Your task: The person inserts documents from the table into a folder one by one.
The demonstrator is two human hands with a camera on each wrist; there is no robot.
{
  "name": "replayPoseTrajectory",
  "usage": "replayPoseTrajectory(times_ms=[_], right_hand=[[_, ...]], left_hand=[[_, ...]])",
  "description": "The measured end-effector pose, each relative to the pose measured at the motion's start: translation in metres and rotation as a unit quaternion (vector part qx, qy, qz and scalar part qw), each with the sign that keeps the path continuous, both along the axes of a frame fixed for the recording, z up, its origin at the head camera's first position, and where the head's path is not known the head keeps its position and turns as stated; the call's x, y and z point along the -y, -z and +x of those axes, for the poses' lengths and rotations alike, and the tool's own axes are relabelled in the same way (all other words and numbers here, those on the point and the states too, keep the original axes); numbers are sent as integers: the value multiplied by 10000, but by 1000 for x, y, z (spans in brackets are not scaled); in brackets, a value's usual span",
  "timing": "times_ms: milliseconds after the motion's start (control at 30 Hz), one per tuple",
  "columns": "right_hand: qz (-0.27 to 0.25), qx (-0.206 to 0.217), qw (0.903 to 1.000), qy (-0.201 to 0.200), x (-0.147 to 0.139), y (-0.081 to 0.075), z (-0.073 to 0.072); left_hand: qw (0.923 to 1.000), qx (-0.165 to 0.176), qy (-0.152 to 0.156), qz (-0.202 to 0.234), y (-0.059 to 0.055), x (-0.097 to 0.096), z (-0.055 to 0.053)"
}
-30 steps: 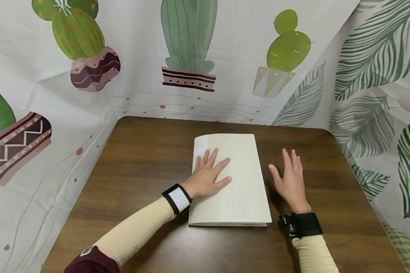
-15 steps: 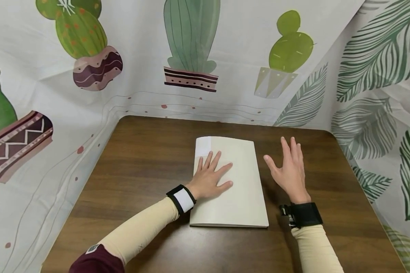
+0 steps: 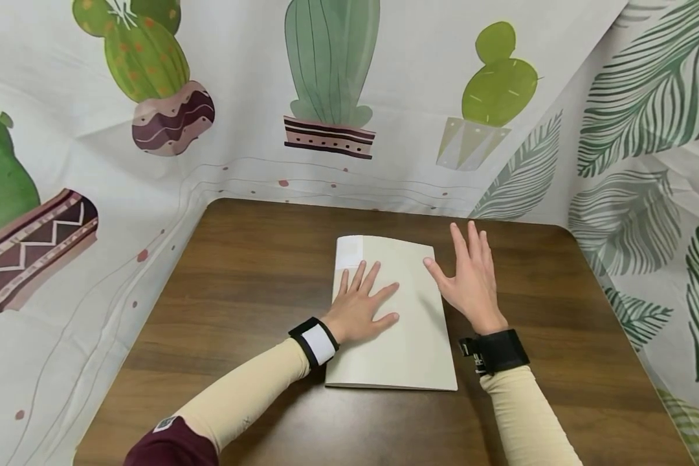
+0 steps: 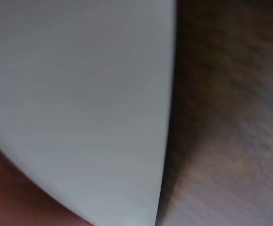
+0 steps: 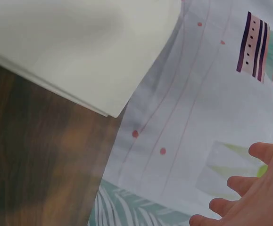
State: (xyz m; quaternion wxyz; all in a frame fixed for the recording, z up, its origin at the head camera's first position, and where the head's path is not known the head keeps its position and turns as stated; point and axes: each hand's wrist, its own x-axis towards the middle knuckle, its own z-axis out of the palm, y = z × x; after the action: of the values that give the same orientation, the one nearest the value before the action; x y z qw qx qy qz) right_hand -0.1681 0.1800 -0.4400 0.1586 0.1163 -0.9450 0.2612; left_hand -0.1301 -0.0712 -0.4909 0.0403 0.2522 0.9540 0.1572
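A cream paper folder [image 3: 416, 349] with a white label [image 3: 349, 251] at its top left corner lies closed on the table. My left hand [image 3: 358, 310] rests on its left half, fingers straight and spread. My right hand [image 3: 470, 281] is held up beside the folder's right edge, fingers straight, with the thumb by the upper right corner; whether it touches cannot be told. In the left wrist view, the folder [image 4: 89, 108] fills much of the picture. In the right wrist view, the folder [image 5: 94, 56] shows layered edges, and nothing is in the right hand [image 5: 263, 188].
The brown wooden table [image 3: 239, 285] has rounded far corners. Behind it hangs a white cloth [image 3: 408, 149] printed with cacti, and leaf-patterned cloth [image 3: 623, 220] hangs on the right. Each wrist wears a black strap [image 3: 503, 351].
My right hand has moved left and farther forward, closer to the folder. The folder's lower right edges now lie closer together. My left hand stays spread on the folder.
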Motion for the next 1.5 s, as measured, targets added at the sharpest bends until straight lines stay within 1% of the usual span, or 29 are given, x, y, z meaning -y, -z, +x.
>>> replayPoseTrajectory(times_ms=[200, 367, 600, 767, 900, 1000, 1200, 1300, 1500], right_hand=[[234, 178, 9995, -74, 9, 4, -3], [377, 273, 9989, -76, 14, 7, -5], [751, 341, 9965, -111, 18, 21, -7], [845, 452, 9953, -141, 17, 31, -4], [920, 515, 9943, -134, 15, 36, -1], [940, 518, 9941, -119, 15, 37, -1], [1040, 483, 9934, -76, 14, 39, -1], [1085, 492, 9929, -59, 14, 41, -1], [1089, 659, 9919, -37, 13, 43, 0]], left_hand=[[9998, 0, -33, -188, 1, -3, 0], [9997, -98, -85, -194, 5, -3, -2], [9996, -123, -99, -220, 7, -5, -2], [9994, -190, -96, -276, 10, -6, -1], [9992, -194, -106, -328, 13, -6, -1], [9991, -210, -131, -338, 12, -6, -1], [9990, -237, -145, -345, 8, -6, -1], [9992, -250, -157, -271, 6, -6, -1], [9993, -308, -212, -34, 3, -2, -2]])
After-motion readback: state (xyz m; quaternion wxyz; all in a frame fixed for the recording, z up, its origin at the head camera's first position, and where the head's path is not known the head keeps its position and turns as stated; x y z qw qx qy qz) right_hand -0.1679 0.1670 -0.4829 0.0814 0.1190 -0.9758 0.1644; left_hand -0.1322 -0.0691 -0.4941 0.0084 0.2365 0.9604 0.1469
